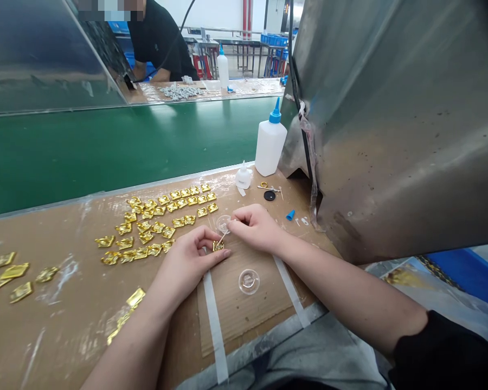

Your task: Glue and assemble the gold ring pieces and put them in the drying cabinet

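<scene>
A small shiny gold piece [218, 246] is pinched between the thumb and fingers of my left hand [197, 252]. My right hand [255, 228] grips a thin pale stick [223, 236], its lower end at the gold piece; whether its tip is bare or cotton is too small to tell. Just behind the fingers stands a small clear round dish [222, 223], partly covered by my right hand. Nearer to me, a second clear dish [249, 282] rests on a cardboard sheet [236, 314] taped to the table. To the left, several similar gold pieces [158, 227] lie in rough rows.
A large white bottle with a blue nozzle [270, 143] and a small white bottle [243, 177] stand at the back. Near them lie a black disc [269, 196] and a blue cap [290, 215]. Metal panelling [398, 124] rises on the right. Across the green belt [126, 141] sits another person [158, 46].
</scene>
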{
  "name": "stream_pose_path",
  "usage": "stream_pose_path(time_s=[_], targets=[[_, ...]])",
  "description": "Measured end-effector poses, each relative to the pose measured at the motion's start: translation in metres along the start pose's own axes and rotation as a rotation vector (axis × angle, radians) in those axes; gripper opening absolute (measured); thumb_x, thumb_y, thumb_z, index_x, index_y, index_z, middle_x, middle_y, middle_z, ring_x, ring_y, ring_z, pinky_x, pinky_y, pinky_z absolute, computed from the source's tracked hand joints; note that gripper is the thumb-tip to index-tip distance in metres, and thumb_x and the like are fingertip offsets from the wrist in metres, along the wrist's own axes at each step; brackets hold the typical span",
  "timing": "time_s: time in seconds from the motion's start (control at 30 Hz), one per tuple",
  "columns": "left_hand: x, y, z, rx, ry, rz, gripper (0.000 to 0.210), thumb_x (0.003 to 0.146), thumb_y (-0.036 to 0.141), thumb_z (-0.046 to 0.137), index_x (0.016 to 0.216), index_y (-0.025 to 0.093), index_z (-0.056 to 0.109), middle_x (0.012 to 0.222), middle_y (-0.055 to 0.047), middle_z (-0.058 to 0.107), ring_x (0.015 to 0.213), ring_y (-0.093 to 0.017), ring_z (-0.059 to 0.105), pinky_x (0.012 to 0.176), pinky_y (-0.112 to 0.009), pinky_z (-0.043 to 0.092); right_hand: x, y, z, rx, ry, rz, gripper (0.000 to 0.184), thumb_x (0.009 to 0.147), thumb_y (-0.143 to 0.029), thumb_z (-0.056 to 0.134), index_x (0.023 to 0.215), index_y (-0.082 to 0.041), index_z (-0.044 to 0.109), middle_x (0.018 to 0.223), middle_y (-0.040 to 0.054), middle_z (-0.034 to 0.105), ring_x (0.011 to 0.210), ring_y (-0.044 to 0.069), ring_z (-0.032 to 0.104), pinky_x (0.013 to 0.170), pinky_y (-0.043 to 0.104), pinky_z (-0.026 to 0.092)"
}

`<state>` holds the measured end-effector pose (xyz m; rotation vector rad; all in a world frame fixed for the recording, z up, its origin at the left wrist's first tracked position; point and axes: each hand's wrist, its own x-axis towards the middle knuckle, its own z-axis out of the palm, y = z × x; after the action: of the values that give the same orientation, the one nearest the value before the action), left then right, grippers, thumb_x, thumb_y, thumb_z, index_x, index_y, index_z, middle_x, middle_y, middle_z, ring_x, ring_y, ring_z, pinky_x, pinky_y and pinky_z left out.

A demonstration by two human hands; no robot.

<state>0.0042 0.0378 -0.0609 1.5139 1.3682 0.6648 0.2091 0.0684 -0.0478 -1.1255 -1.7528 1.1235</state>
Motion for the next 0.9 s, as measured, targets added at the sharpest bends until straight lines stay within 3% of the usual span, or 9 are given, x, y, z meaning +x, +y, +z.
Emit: stream_pose_path(time_s=[0.67, 0.9], targets=[[-0.0005, 0.0008, -0.0008, 0.045, -0.019, -0.02, 0.047, 0.073, 0.059, 0.087, 0.097, 0.024, 0.069, 0.067, 0.007, 0.055, 0.055, -0.012, 0.038, 0.054, -0.026, 0.026, -0.0003, 0.0018, 0.0032, -0.049, -0.049, 0.017, 0.033, 0.082, -0.025, 0.055, 0.057, -0.021, 0.035, 0.059, -0.0069, 0.028, 0.059, 0.008, 0.03, 0.058, 0.027, 0.021], [0.0003, 0.0027, 0.0, 0.053, -0.007, -0.003, 0.045, 0.072, 0.058, 0.087, 0.095, 0.023, 0.07, 0.066, 0.006, 0.055, 0.058, -0.014, 0.042, 0.056, -0.027, 0.026, 0.0, 0.0051, 0.0027, -0.056, -0.031, 0.01, 0.03, 0.079, -0.028, 0.054, 0.057, -0.021, 0.035, 0.059, -0.0063, 0.029, 0.059, 0.009, 0.031, 0.057, 0.028, 0.02]])
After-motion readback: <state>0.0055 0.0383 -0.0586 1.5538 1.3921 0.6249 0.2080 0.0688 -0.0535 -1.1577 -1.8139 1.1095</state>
